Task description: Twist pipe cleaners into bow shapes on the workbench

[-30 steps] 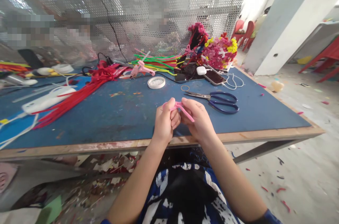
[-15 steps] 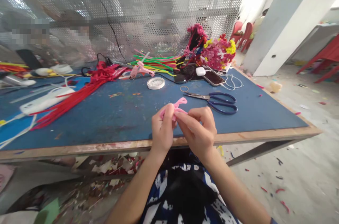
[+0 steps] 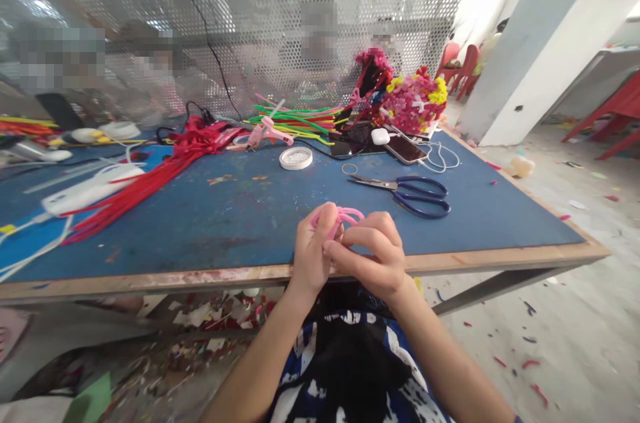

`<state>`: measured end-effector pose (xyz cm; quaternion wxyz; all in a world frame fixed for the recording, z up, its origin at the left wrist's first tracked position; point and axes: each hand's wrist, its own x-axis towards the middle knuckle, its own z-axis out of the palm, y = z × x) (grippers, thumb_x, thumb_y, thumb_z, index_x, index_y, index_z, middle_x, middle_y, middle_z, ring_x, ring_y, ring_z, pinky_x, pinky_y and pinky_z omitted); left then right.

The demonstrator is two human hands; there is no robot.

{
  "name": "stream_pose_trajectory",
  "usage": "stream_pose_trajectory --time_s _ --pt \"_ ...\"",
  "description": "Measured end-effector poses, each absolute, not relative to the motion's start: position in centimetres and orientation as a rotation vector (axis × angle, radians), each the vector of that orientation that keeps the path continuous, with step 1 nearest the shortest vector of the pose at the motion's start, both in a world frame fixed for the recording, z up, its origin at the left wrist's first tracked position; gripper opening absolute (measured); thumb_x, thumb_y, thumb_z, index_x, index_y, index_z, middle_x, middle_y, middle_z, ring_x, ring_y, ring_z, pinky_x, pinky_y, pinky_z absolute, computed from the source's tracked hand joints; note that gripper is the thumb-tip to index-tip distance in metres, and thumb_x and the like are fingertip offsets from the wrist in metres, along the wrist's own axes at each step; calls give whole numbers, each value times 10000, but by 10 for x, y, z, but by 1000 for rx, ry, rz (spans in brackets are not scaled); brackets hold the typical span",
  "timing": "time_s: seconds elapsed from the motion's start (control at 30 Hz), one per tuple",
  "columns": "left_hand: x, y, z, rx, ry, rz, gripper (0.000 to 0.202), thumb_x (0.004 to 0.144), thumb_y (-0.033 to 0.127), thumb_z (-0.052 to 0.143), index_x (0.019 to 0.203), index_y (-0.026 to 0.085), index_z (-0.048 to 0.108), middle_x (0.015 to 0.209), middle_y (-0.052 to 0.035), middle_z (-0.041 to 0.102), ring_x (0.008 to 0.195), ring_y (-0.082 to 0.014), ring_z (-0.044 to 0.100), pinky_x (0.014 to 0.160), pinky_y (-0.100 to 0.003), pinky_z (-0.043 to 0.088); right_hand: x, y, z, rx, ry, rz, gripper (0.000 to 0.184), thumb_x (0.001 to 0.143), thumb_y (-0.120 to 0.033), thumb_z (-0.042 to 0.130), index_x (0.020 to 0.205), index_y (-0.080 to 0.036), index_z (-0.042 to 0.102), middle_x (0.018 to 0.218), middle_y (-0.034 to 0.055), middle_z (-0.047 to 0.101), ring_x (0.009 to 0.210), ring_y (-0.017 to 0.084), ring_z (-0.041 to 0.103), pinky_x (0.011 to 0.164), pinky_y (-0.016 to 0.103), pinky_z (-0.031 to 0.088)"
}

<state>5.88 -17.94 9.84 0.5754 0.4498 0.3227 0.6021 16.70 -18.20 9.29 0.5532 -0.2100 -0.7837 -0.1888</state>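
Observation:
A pink pipe cleaner (image 3: 350, 213), bent into loops, is held at the table's front edge. My left hand (image 3: 315, 246) is closed around its left part, thumb on top. My right hand (image 3: 375, 253) meets the left one from the right. Its thumb and forefinger are pinched together at the underside of the pink loops, and the exact spot they grip is hidden between the hands. Beyond the right hand lie scissors (image 3: 420, 195) with dark blue handles, and a thin ring-shaped band (image 3: 349, 169) is by their tips.
A white round dish (image 3: 295, 158), a pink glue gun (image 3: 270, 133) and green and yellow pipe cleaners (image 3: 300, 119) lie further back. Red strips (image 3: 145, 193) and a white power strip (image 3: 93, 189) are at left. Pink flowers (image 3: 407, 103) and a phone (image 3: 406, 149) sit back right.
Both hands have moved slightly down towards the table edge. The pink loops now lean right, and the right fingers have shifted lower, below the loops.

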Motion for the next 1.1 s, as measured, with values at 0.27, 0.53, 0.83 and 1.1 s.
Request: stream_pose_trajectory --time_s 0.27,0.53,0.83,1.1 --pt "58 -173 96 1028 687 1493 417 779 442 533 511 167 371 462 61 278 409 -51 238 389 -197 190 163 -184 101 -768 -1437 290 263 774 -419 555 955 -234 509 850 29 518 752 145 489 670 291 421" --pt "54 -174 99 1099 729 1414 447 749 476 552 504 177 326 457 69 227 398 -49 202 379 -201 167 168 -173 115 -731 -1427 1362 409 813 -425 505 520 -171 376 466 -59 364 440 54 315 441 203 244" --pt "43 -200 121 1043 661 1289 416 777 395 544 508 178 313 439 62 258 388 -50 211 367 -199 165 169 -192 127 -571 -1250 1705 405 766 -395 570 503 -172 359 418 -84 296 377 36 243 384 194 172" --pt "40 -204 127 1122 767 1390 231 787 355 557 666 199 438 469 70 335 390 -51 306 376 -179 212 164 -199 135 -748 -1108 1478 279 704 -355 654 666 -176 445 516 -72 421 427 36 331 398 166 230"
